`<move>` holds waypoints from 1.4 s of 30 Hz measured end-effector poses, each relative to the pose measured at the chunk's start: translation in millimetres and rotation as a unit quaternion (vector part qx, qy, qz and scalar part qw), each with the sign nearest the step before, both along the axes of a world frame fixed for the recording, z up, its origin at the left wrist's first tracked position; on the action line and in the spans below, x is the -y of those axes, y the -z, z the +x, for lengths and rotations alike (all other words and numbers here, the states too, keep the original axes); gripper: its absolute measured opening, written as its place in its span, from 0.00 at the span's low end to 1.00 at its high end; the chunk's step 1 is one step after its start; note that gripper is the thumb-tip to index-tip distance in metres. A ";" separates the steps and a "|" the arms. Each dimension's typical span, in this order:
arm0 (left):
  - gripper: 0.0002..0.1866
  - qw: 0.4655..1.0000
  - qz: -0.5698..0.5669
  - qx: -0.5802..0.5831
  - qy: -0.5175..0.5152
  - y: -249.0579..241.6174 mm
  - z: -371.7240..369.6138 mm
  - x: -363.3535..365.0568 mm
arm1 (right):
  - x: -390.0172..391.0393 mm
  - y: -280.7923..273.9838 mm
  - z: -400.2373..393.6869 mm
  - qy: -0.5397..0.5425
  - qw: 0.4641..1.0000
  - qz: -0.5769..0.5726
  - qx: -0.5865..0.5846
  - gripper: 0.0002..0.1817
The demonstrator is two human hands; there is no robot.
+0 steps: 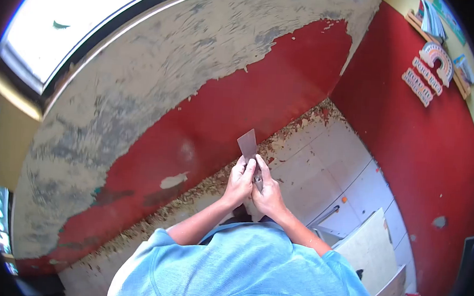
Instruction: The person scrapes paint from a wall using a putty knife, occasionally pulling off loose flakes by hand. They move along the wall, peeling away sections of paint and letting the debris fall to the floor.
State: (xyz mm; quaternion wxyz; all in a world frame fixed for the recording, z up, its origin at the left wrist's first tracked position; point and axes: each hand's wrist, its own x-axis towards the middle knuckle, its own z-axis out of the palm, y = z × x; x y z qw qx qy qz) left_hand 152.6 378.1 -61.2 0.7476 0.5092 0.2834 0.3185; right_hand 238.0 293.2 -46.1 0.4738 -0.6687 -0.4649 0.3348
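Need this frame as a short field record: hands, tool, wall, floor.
left hand: gripping the scraper handle, beside the right hand
right hand: wrapped on the same handle, index finger stretched up toward the blade
scraper: flat metal blade pointing up, close to the wall; contact unclear
wall: red paint on the lower part, stripped to bare grey-beige plaster above
paint chips: strewn along the foot of the wall
floor: pale tiles
shirt: light blue
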 end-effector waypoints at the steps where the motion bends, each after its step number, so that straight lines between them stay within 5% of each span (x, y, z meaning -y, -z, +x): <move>1: 0.13 1.000 0.002 -0.011 -0.006 1.6 3.3 -16.4 | -15.5 10.1 -1.2 0.002 0.999 0.038 0.020 0.37; 4: 0.17 0.991 0.095 -0.093 -0.033 1.7 17.6 -53.9 | -48.1 28.8 -2.9 0.026 0.996 0.084 0.031 0.36; 8: 0.25 0.994 0.084 -0.064 -0.032 -10.1 31.2 -99.5 | -101.0 15.1 19.6 0.040 0.986 0.163 -0.021 0.33; 12: 0.26 0.992 -0.122 0.031 0.006 -8.2 60.1 -157.7 | -165.5 9.9 37.0 0.080 0.987 0.142 0.004 0.33; 18: 0.21 0.978 -0.205 0.015 0.036 10.4 76.3 -230.9 | -222.5 22.1 50.3 0.050 0.990 0.113 -0.069 0.35; 24: 0.20 0.959 -0.243 0.068 0.131 30.1 68.8 -256.2 | -241.4 24.9 29.3 0.134 0.982 0.135 -0.023 0.37; 29: 0.21 0.949 -0.255 -0.006 0.187 42.1 67.5 -286.9 | -261.7 17.5 16.6 0.217 0.967 0.127 -0.037 0.38; 38: 0.21 0.938 -0.291 -0.002 0.189 49.3 78.5 -294.0 | -278.4 37.9 23.2 0.223 0.963 0.142 -0.049 0.38; 42: 0.19 0.933 -0.320 -0.001 0.166 41.1 70.8 -276.6 | -249.3 4.4 30.1 0.175 0.979 0.068 -0.084 0.38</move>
